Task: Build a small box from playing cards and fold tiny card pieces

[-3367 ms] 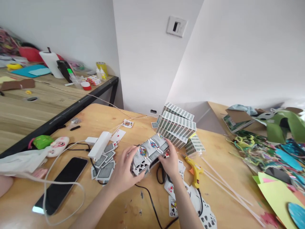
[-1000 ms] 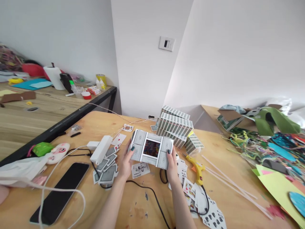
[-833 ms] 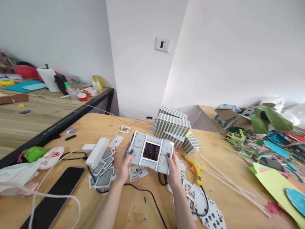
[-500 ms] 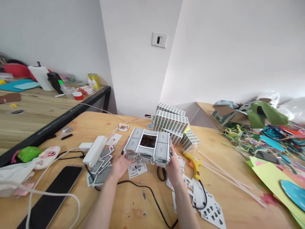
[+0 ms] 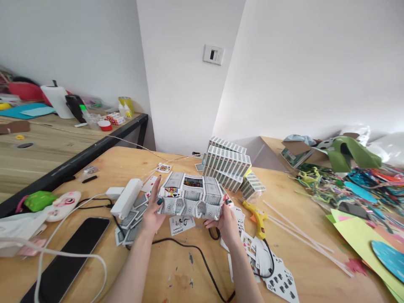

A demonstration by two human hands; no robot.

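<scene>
A box-like model built of grey-backed playing cards (image 5: 192, 195) is held up over the wooden table, tilted so its front side shows, with a square opening in its top. My left hand (image 5: 153, 214) grips its left end, the fingers raised along that side. At the right end, my right hand (image 5: 225, 221) holds it from the side and below. Beneath the model lies a joker card (image 5: 182, 225). A yellow glue gun (image 5: 259, 219) rests to the right, near spread playing cards (image 5: 280, 277).
Card boxes (image 5: 227, 162) are stacked behind the model. On the left are a white power adapter (image 5: 126, 198), grey-backed cards, a black phone (image 5: 67, 261) and white cables. Clear glue sticks (image 5: 306, 235) and coloured paper (image 5: 362, 244) lie right. A black cord crosses the front.
The model has been tipped, bringing its front side and a face card on its left end into view. The fingers of my left hand have shifted up along the end.
</scene>
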